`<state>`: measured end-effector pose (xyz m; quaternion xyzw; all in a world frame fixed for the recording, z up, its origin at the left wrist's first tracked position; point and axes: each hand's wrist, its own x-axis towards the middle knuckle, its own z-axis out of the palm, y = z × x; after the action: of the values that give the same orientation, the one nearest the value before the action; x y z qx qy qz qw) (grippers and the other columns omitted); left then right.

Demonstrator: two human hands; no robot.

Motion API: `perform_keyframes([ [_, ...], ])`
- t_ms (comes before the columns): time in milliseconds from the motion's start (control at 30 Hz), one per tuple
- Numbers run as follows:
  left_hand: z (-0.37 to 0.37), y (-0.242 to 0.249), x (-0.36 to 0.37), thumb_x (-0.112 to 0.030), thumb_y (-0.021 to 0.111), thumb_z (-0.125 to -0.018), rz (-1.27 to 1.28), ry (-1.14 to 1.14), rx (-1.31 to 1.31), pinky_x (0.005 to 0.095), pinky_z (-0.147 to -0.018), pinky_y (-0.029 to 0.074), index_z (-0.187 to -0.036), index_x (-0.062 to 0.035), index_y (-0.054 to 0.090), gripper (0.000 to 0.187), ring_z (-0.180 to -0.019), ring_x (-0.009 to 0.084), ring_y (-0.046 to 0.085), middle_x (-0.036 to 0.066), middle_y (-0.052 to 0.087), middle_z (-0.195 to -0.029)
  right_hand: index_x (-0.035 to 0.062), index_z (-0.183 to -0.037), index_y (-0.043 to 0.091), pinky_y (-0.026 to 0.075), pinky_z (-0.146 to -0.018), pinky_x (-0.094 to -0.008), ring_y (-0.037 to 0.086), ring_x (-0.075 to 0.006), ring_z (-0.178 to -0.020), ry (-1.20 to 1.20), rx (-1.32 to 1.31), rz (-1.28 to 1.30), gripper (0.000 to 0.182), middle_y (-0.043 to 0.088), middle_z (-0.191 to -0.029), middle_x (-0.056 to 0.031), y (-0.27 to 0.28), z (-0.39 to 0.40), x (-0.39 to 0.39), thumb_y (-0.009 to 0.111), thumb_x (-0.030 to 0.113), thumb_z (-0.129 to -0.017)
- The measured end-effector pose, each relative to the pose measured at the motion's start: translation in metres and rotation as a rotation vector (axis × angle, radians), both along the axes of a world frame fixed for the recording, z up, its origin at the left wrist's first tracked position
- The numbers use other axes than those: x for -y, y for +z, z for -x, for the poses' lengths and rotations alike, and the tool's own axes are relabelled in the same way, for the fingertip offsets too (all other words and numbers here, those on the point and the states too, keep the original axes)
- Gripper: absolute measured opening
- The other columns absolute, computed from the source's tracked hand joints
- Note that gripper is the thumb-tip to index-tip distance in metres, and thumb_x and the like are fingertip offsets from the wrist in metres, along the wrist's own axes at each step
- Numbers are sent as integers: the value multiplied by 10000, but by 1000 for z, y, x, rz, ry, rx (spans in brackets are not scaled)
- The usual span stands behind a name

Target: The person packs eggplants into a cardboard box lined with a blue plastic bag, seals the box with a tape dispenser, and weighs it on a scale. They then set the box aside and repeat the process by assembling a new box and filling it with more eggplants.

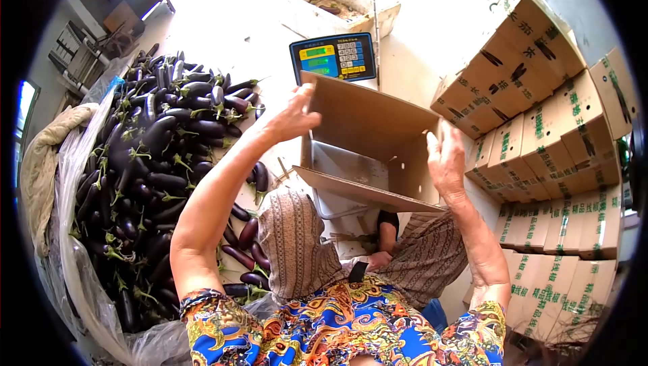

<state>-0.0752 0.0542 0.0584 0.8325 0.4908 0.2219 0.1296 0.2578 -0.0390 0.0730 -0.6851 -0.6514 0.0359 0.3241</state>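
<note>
A cardboard box (pixel 378 113) is held up before my knees, its open top facing me and one flap (pixel 368 189) on the near side. My left hand (pixel 293 113) grips its left upper corner, with the thumb toward the inside. At the right edge, my right hand (pixel 445 160) holds the side wall, fingers upright along it and thumb at the rim. A pale grey surface (pixel 351 167) shows inside the box's lower part. Just behind the box stands a scale display (pixel 333 58) with a keypad and lit green readouts.
A big heap of eggplants (pixel 162 143) lies on my left, edged by plastic sheeting (pixel 64 231). Printed cartons (pixel 540 143) are stacked on my right. Farther back stands a dirty white foam bin (pixel 337 5). Bare skin under a dark cuff (pixel 388 217) shows between my knees.
</note>
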Motion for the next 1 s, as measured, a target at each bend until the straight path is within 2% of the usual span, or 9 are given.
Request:
perform_keyframes([
  [167, -32, -18, -1, -503, 671, -799, 180, -142, 70, 502, -1120, 324, -1418, -39, 447, 806, -1349, 449, 359, 319, 421, -1345, 26, -1228, 560, 425, -1009, -397, 541, -335, -1141, 148, -78, -406, 324, 520, -1261, -180, 14, 10, -4, 623, 122, -925],
  [233, -53, -5, 18, -601, 686, -777, 105, -166, -421, 511, -1127, 306, -1380, -14, 494, 864, -1374, 440, 304, 306, 438, -1314, 36, -1184, 609, 385, -1052, -392, 553, -289, -1164, 399, -319, -201, 259, 613, -1219, -131, 17, 2, -7, 572, 172, -967],
  [400, -38, -24, -1, -330, 608, -945, 468, -247, 141, 321, -762, 570, -1257, 6, 599, 459, -897, 230, 660, 171, 555, -1169, 51, -1243, 623, 345, -1061, -389, 547, -295, -1203, 685, -69, -53, 386, 634, -1246, -138, 30, -16, -25, 494, 329, -1008],
  [500, -33, -23, 6, -117, 593, -890, 667, -174, 472, 336, -759, 556, -1103, 14, 643, 255, -853, 211, 668, 145, 676, -1063, 71, -1165, 663, 385, -976, -401, 597, -279, -1065, 730, 5, -75, 322, 685, -1144, -113, 30, -16, -33, 542, 303, -977],
  [567, -32, -17, 10, -112, 590, -887, 622, -178, 478, 295, -709, 547, -1092, 18, 648, 249, -724, 162, 644, 113, 683, -939, 105, -949, 726, 458, -750, -378, 649, -252, -687, 759, 185, 6, 342, 705, -753, -55, 34, -12, -31, 534, 386, -974],
  [700, -33, -15, 13, -115, 584, -913, 651, -134, 527, 268, -691, 529, -1070, 5, 657, 211, -700, 116, 604, 71, 665, -899, 151, -793, 687, 479, -495, -341, 657, -226, -566, 860, 197, -71, 311, 654, -623, -58, 20, 9, -35, 624, 431, -913],
  [833, -34, -11, 12, -159, 569, -976, 696, -98, 512, 241, -699, 518, -1102, -10, 644, 210, -741, 88, 606, 43, 654, -945, 69, -979, 656, 526, -536, -356, 689, -278, -722, 1002, 220, -67, 356, 687, -806, -129, -42, 51, -42, 622, 419, -921],
  [900, -33, -10, 14, -189, 560, -997, 675, -50, 583, 242, -705, 519, -1129, -8, 625, 233, -743, 86, 608, 43, 650, -955, 68, -1366, 495, 515, -848, -380, 591, -291, -1097, 968, 246, -107, 632, 525, -1340, -165, -58, 63, -59, 710, 334, -835],
  [1000, -27, -15, 17, -242, 468, -1047, 755, -59, 747, 237, -754, 519, -1230, -14, 543, 302, -839, 96, 616, 72, 622, -1018, 91, -1492, 343, 348, -1059, -469, 384, -342, -1353, 979, 205, -132, 796, 296, -1565, -172, -59, 64, -66, 721, 309, -826],
])
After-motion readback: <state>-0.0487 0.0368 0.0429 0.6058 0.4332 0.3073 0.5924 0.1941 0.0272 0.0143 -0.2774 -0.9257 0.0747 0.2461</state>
